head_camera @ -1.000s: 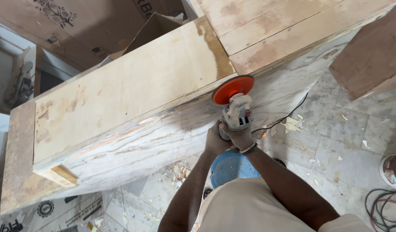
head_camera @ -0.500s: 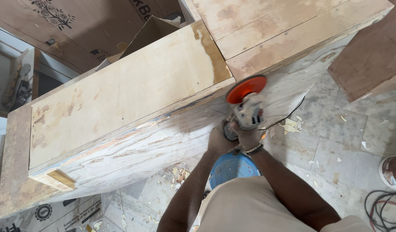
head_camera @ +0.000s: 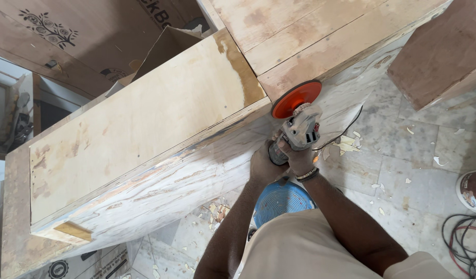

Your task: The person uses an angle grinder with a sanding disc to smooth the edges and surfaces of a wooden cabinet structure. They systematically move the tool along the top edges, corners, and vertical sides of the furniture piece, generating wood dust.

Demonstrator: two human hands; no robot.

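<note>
Both my hands grip a grey angle grinder (head_camera: 301,129) with an orange disc (head_camera: 296,99). My left hand (head_camera: 264,165) wraps the rear of its body, and my right hand (head_camera: 299,157), with a band at the wrist, holds it just beside. The disc presses against the white, scraped front face (head_camera: 186,175) of a long plywood cabinet (head_camera: 140,119), close under the top edge where two top panels meet. The grinder's black cord (head_camera: 346,129) loops away to the right.
A blue round stool (head_camera: 282,199) stands below my arms. Paint flakes litter the tiled floor (head_camera: 398,155). A brown board (head_camera: 444,51) leans at the upper right, a tin (head_camera: 473,188) and coiled cables (head_camera: 465,243) lie at the right edge, and cardboard (head_camera: 52,36) is behind.
The grinder and both hands have slid to the right along the cabinet's upper front edge, and the disc now sits under the joint of the two top panels.
</note>
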